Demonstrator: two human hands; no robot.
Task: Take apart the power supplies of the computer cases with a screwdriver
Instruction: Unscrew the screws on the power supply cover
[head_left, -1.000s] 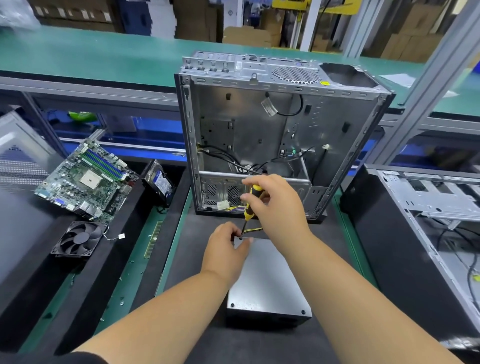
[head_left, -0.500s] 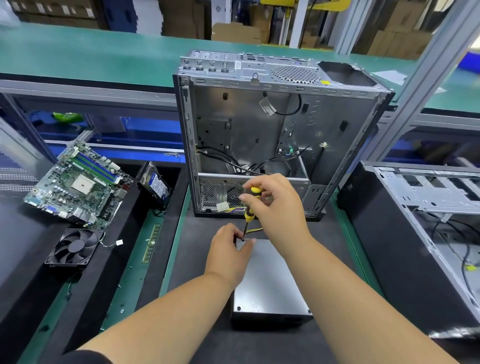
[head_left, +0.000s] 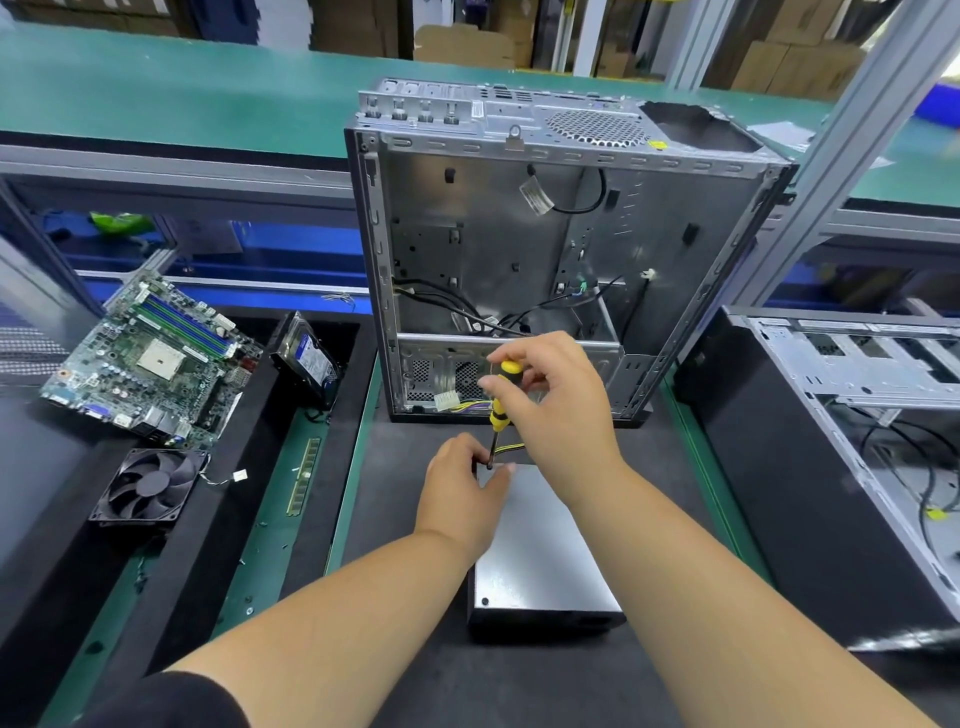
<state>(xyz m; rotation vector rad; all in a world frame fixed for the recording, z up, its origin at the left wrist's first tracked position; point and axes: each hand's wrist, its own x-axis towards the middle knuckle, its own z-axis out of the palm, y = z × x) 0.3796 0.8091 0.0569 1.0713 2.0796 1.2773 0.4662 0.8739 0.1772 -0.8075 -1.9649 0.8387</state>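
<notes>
**Screwdriver upright on PSU corner**

Right hand pinching screwdriver handle, tip at far left corner of PSU. Left hand curled around that corner, holding. PSU flat on mat, near open case.

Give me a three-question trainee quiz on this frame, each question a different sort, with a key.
1. True or false: the right hand grips the screwdriver.
2. What does the left hand steady? A) cooling fan B) power supply C) motherboard
3. Fill in: the tip meets the unit's far-____ corner.

Key: 1 true. 2 B, the power supply; the cooling fan and motherboard lie aside. 3 left.
</notes>
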